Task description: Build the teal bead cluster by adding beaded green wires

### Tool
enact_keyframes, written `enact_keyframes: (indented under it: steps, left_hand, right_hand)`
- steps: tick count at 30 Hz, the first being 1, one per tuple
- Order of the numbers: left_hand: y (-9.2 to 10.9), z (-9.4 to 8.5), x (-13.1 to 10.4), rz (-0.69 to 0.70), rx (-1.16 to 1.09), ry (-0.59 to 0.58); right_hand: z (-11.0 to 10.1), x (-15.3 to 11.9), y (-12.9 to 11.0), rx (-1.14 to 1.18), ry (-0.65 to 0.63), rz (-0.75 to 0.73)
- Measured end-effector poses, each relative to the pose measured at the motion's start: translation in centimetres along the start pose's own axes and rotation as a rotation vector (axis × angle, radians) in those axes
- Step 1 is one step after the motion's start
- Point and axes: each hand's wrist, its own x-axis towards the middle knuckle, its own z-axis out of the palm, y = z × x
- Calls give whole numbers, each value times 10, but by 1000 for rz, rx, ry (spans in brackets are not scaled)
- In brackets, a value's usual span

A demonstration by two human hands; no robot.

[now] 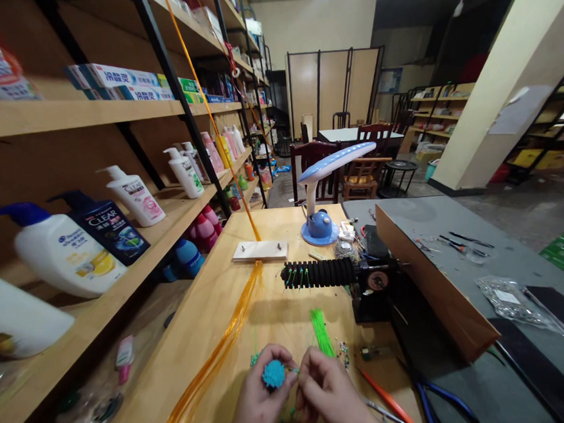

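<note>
Low in the view, my left hand (256, 400) is closed around a round bright-blue cluster (273, 374), its bumpy top showing between thumb and fingers. Close beside it, my right hand (326, 389) has thumb and fingers pinched together at a tiny greenish piece by the left fingertips. What exactly those fingers hold is too small to make out. Bright green strands (322, 332) lie in a bundle just beyond my right hand, with small scattered beads (343, 354) to their right. Some small teal pieces (254, 359) show by my left hand.
Orange threads (232, 334) run through a white clamp plate (260, 251). A black ridged roller (320, 274) carries green-tipped pieces. Behind stands a blue lamp (319, 228). Blue-handled pliers (444, 400) and an orange tool (386, 397) lie right. Shelves with bottles (136, 196) line the left.
</note>
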Motion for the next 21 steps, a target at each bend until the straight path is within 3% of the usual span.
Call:
enact_keyframes:
  steps: [7,21]
  left_hand:
    - [1,1,-2,-8,35,26]
    - [-2,2,-3,33,152,16]
  right_hand:
    - [-8,-6,8,-263,-4,-151]
    - [-15,-11,-5,-795,101,-401]
